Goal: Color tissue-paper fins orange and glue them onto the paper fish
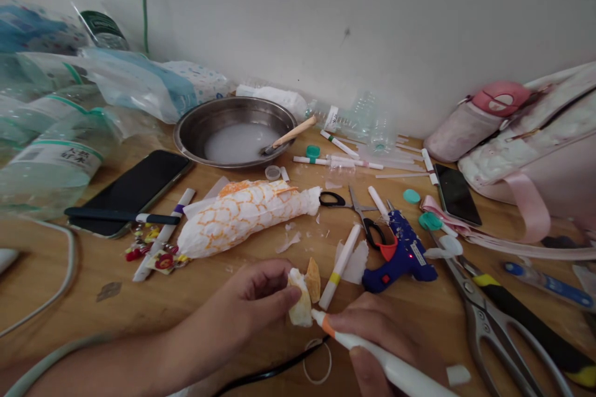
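Observation:
My left hand (258, 294) pinches a small white papery piece (300, 307) with yellowish patches between thumb and fingers. In my right hand (388, 325) is a white marker pen (393, 363) with an orange band, its tip touching or very close to that piece's lower right edge. Right behind the white piece is a small orange piece (313, 279); whether the two are joined I cannot tell. Farther back lies a white fish-shaped body (246, 214) with orange scale lines. A white marker with a yellow band (341, 267) rests just beyond my right hand.
A metal bowl (181, 136) holds whitish liquid and a wooden-handled brush (295, 131). To the right lie black-handled scissors (356, 198), a blue glue gun (400, 254) and large metal shears (479, 316). Phones, plastic bottles and a pink-white bag (549, 142) surround these.

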A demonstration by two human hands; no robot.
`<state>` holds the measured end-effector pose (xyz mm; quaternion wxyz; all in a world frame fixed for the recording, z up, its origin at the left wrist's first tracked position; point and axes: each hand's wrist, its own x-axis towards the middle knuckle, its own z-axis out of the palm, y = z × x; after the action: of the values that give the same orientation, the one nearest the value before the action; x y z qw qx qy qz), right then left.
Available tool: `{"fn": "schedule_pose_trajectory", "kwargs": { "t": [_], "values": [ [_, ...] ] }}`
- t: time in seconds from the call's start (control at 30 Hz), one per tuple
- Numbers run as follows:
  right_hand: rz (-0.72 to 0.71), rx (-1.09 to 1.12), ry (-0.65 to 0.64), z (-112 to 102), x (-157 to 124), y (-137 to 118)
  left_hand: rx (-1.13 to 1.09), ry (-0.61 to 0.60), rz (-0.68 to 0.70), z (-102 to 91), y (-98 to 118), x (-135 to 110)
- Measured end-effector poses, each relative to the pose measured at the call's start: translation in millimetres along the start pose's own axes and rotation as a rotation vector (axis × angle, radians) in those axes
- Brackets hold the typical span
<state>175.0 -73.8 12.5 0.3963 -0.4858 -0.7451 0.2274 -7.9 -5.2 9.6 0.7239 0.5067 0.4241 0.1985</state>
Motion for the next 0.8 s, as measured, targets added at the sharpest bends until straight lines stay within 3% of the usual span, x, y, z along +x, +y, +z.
{"fn": "schedule_pose_trajectory", "kwargs": {
  "t": [0.17, 0.33, 0.5, 0.67, 0.8],
  "values": [
    [0.083, 0.035, 0.139, 8, -1, -3, -0.040, -0.001, -0.019, 1.1, -2, 0],
    [0.048, 0.055, 0.125, 3, 2, -4, -0.060, -0.009, -0.013, 0.9, -4, 0],
    [0.001, 0.059, -0.018, -6, 4, -2, -0.029, -0.034, -0.049, 0.7, 1, -1],
    [0.029, 0.031, 0.136, 7, 4, 0, 0.014, -0.098, -0.116, 3.2, 6, -3],
    [-0.016, 0.079, 0.171, 13, 5, 2, 0.042, -0.098, -0.120, 5.9, 9, -4]
  ]
}}
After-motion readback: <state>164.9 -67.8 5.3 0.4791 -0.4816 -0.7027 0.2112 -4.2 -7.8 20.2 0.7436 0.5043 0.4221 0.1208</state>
